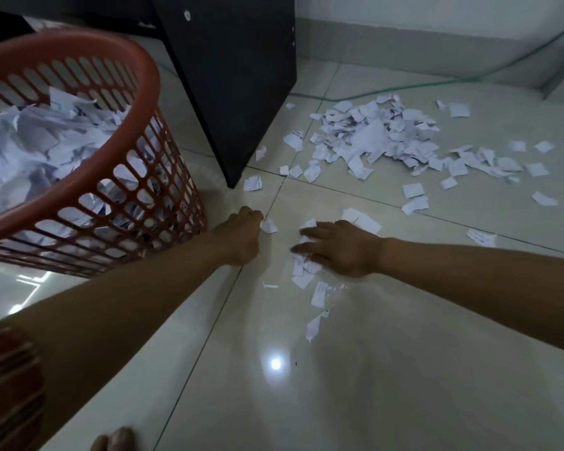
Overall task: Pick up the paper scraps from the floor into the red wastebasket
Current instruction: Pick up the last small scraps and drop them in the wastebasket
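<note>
Red wastebasket (88, 203) one, left hand (241, 237) pinching one scrap (269, 226), right hand (339, 249) flat on scraps.

Bare floor tile (388, 369) lies open in the foreground; the red wastebasket (88, 177) and a dark cabinet panel (238, 92) crowd the left, while a scrap pile (381, 135) and green cable (437, 83) block the far right.

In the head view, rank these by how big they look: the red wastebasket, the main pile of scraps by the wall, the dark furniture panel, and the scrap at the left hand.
1. red wastebasket, though it is nearest the camera
2. dark furniture panel
3. main pile of scraps
4. scrap at the left hand
</note>
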